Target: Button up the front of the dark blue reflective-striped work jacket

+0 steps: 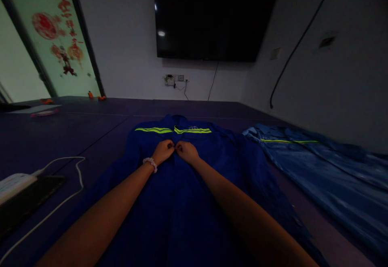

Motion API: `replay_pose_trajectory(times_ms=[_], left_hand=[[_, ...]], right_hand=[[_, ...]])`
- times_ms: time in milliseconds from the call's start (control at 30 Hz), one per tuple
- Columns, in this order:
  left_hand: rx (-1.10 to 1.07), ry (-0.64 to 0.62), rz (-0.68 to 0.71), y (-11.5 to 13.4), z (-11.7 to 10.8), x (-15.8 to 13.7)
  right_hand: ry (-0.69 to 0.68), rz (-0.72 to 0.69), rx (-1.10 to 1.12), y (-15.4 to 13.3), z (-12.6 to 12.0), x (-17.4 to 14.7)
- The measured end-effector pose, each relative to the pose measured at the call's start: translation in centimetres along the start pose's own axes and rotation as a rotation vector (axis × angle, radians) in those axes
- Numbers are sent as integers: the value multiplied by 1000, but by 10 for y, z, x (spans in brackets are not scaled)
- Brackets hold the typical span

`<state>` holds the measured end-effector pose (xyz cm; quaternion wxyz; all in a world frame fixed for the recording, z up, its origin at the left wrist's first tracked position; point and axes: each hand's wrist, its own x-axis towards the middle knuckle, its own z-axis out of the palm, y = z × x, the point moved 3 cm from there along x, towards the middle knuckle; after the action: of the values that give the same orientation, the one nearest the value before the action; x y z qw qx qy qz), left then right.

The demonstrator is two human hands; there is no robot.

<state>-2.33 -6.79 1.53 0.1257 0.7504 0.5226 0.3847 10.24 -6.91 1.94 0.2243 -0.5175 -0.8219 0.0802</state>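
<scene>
A dark blue work jacket (197, 186) with yellow-green reflective stripes across the chest lies spread flat on the purple floor, collar pointing away from me. My left hand (164, 151), with a pale scrunchie (150, 163) round its wrist, is closed in a pinch on the jacket's front edge, just below the stripes. Right beside it, my right hand (187, 152) pinches the same front opening, fingertips nearly touching those of the left. Whether a button or other fastener sits between the fingers is too dark and small to make out.
Another blue garment (318, 166) with a yellow stripe lies to the right along the wall. At the left are a dark flat device (33, 198), a white block (15, 184) and a white cable (80, 174). A large television (215, 16) hangs on the far wall.
</scene>
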Motion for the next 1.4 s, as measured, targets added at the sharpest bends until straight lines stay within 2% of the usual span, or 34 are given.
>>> replay_pose_trajectory(times_ms=[467, 967, 1400], left_hand=[[11, 1, 11, 4, -3, -1], [129, -69, 10, 9, -8, -2], [166, -26, 33, 11, -6, -3]], right_hand=[[11, 0, -22, -2, -1, 0], [-17, 1, 5, -6, -3, -1], [1, 0, -42, -7, -4, -2]])
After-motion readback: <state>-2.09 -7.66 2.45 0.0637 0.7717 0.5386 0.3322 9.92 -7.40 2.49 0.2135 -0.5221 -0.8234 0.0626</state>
